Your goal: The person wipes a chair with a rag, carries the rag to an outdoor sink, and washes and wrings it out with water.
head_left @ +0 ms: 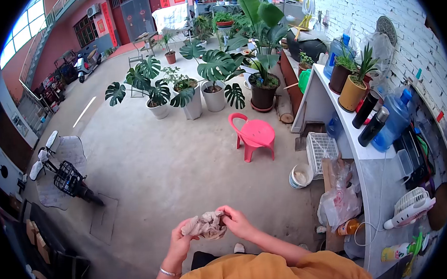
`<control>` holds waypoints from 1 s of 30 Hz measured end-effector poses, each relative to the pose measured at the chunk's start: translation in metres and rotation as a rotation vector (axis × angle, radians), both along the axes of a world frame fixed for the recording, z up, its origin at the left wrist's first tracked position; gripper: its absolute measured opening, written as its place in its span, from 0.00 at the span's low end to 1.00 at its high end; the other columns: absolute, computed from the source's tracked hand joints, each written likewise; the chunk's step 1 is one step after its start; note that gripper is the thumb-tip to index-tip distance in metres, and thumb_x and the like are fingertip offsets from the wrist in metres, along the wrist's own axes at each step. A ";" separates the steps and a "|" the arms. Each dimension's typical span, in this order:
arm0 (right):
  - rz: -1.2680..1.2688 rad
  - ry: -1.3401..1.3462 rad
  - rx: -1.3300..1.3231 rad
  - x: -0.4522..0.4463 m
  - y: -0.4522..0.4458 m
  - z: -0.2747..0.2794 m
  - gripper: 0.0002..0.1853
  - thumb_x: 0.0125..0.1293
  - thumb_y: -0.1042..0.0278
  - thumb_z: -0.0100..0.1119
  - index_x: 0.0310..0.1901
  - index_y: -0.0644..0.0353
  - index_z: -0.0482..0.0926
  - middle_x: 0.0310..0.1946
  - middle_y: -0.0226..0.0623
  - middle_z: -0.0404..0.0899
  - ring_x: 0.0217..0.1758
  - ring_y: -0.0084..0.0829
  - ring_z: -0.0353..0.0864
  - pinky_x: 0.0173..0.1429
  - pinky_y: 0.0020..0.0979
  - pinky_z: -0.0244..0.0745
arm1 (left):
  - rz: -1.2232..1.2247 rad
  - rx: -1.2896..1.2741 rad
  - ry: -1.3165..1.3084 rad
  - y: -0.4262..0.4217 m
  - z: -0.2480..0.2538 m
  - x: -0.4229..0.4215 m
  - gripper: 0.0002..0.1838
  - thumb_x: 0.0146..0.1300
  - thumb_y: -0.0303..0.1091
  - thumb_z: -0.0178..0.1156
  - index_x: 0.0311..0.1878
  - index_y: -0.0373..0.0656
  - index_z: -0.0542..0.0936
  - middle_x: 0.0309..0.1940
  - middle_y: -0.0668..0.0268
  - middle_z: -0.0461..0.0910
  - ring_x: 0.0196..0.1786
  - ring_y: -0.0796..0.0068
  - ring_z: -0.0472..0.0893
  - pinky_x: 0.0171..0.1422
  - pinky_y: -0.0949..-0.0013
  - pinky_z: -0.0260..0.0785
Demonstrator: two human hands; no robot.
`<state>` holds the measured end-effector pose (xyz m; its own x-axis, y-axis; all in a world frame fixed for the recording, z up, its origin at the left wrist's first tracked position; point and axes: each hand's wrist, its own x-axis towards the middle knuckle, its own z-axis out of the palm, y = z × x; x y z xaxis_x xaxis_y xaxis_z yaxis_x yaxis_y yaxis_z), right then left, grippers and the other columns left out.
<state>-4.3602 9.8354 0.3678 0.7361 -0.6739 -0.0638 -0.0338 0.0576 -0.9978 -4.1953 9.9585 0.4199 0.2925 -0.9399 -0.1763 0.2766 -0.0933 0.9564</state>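
Note:
A crumpled greyish-beige cloth [206, 226] is held up in front of my body, bunched between both hands. My left hand [179, 239] pinches its left end, with the thumb along the lower edge. On the other side, my right hand [236, 222] grips the right end with fingers closed on the fabric. Folds hide some of the fingertips. A bracelet [169, 272] circles my left wrist.
Ahead stands a pink plastic chair [256, 132], with a white bucket [301, 176] to its right. Potted plants [213, 97] line the back. A cluttered white shelf [358, 147] runs along the right. A scooter with a basket [70, 179] is at left.

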 end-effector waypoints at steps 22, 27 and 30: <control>-0.064 -0.280 1.008 0.279 -0.177 -0.015 0.16 0.65 0.63 0.41 0.50 0.58 0.70 0.50 0.37 0.74 0.52 0.32 0.73 0.57 0.36 0.68 | 0.453 -0.156 0.326 -0.143 -0.016 0.307 0.18 0.71 0.39 0.41 0.51 0.34 0.70 0.47 0.57 0.76 0.49 0.67 0.78 0.51 0.63 0.73; 0.228 0.284 0.457 0.365 -0.188 -0.001 0.16 0.64 0.62 0.50 0.51 0.59 0.71 0.48 0.37 0.76 0.49 0.29 0.76 0.51 0.33 0.71 | 0.534 -0.256 0.346 -0.161 0.004 0.371 0.15 0.70 0.37 0.42 0.49 0.35 0.71 0.45 0.62 0.77 0.47 0.71 0.78 0.51 0.67 0.72; 0.290 0.407 -0.042 0.404 -0.197 -0.027 0.21 0.63 0.61 0.54 0.55 0.62 0.69 0.48 0.39 0.75 0.49 0.28 0.76 0.52 0.30 0.71 | 0.617 -0.192 0.257 -0.175 -0.008 0.403 0.13 0.70 0.36 0.44 0.44 0.36 0.72 0.40 0.66 0.77 0.42 0.75 0.78 0.46 0.70 0.72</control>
